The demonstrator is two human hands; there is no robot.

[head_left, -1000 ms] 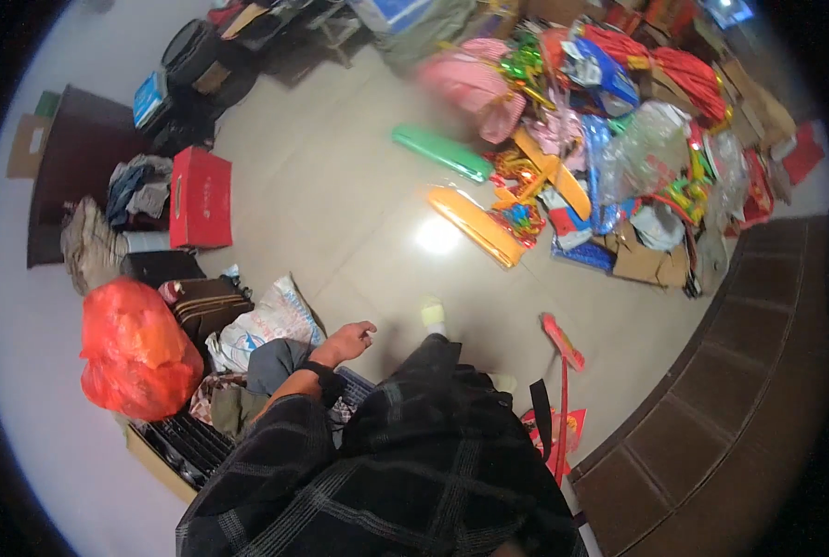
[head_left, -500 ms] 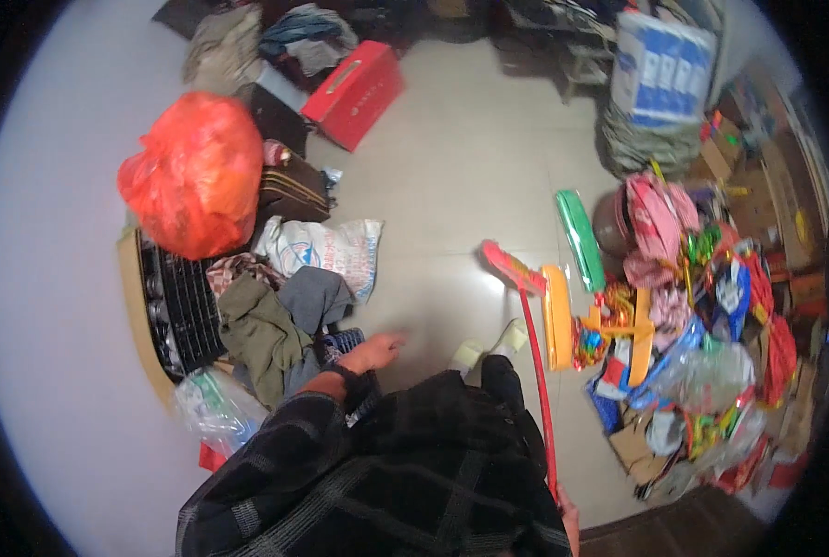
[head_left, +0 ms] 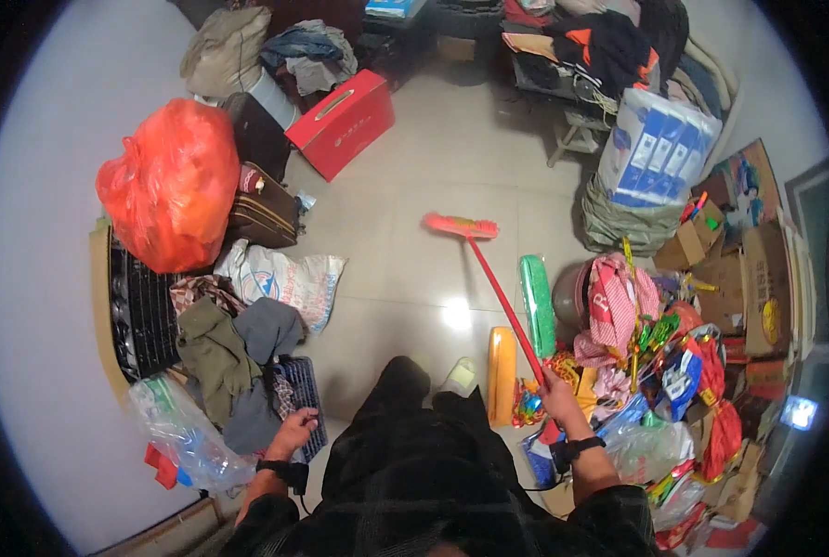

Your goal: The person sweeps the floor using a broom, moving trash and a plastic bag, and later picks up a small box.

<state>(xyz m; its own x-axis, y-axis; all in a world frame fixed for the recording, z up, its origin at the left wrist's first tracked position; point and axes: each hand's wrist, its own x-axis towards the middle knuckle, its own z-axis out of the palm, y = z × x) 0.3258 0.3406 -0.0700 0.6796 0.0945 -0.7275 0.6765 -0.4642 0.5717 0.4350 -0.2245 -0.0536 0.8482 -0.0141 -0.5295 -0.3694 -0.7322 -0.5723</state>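
My right hand (head_left: 560, 399) is closed around the upper part of a red broom handle (head_left: 505, 302). The handle slants forward and left to the pink-red bristled broom head (head_left: 461, 226), which is over the tiled floor. With loosely bent fingers, my left hand (head_left: 293, 433) holds nothing visible. It hovers by a dark blue plastic basket (head_left: 305, 390), close to grey and olive clothes (head_left: 217, 348). Near the broom handle lie a long green wrapped item (head_left: 537, 306) and a long orange one (head_left: 501, 376).
At left stand a red plastic bag (head_left: 177, 186), a brown suitcase (head_left: 264, 209), a white sack (head_left: 293, 288) and a red box (head_left: 345, 121). At right are a blue-white wrapped pack (head_left: 658, 153), cardboard boxes (head_left: 765, 288), and a pile with clear plastic (head_left: 646, 450). A small stool (head_left: 577, 137) stands farther back.
The broom head has swung forward and left, away from the orange item. My right hand has come up into view, gripping the handle. My left hand has drawn back toward me, and the view has shifted.
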